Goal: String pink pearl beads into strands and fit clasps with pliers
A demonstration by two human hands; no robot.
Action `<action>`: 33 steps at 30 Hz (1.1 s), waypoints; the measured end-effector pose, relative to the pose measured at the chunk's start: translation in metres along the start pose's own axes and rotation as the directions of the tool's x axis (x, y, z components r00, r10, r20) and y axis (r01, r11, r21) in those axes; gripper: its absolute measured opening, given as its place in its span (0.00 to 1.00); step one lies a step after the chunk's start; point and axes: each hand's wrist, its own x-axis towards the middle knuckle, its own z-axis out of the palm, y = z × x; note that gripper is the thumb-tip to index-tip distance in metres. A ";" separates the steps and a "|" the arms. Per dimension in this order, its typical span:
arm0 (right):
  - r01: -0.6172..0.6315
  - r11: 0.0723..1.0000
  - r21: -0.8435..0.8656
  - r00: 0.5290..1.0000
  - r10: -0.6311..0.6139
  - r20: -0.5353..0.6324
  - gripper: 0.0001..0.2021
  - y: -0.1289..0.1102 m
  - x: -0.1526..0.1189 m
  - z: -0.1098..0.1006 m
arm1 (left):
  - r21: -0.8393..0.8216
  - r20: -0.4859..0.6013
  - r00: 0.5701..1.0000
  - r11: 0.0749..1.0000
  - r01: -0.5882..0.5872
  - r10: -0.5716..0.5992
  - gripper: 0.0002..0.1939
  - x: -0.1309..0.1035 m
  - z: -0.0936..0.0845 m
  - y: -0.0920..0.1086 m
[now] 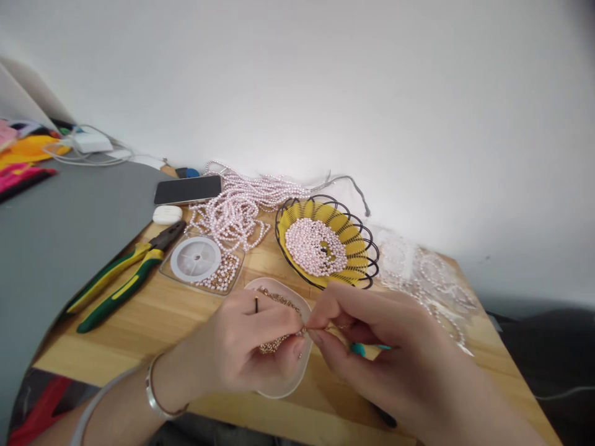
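1. Left of the white dish (pixel 279 390), we log pliers (pixel 134 272), touched by neither hand.
2. Between pliers and dish: clear box (pixel 186 287) with spool (pixel 196 259) and loose beads. Behind these, long pink bead strings (pixel 235 214) lie heaped; we judge plenty unused.
3. Over the dish, our left hand (pixel 255 337) pinches one end of a thin strand (pixel 331 327) between thumb and forefinger. Gold beads (pixel 275 344) remain in the dish.
4. Strand sits at the dish's right rim. Too small for us to tell whether any join is made; we judge it unfinished.
5. Right of the dish, our right hand (pixel 372 334) pinches the strand too, fingertips almost meeting the left's.
6. Behind the dish, rightward: yellow basket (pixel 354 236), many pink beads left.
7. Far right of the dish: clear bags (pixel 425 272) with bead strings; finished or not, we cannot tell.
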 end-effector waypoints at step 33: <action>-0.089 0.990 0.114 0.993 0.079 0.084 0.07 0.008 -0.005 -0.006 | 0.059 -0.022 0.999 0.997 -0.045 0.047 0.04 -0.005 0.000 -0.003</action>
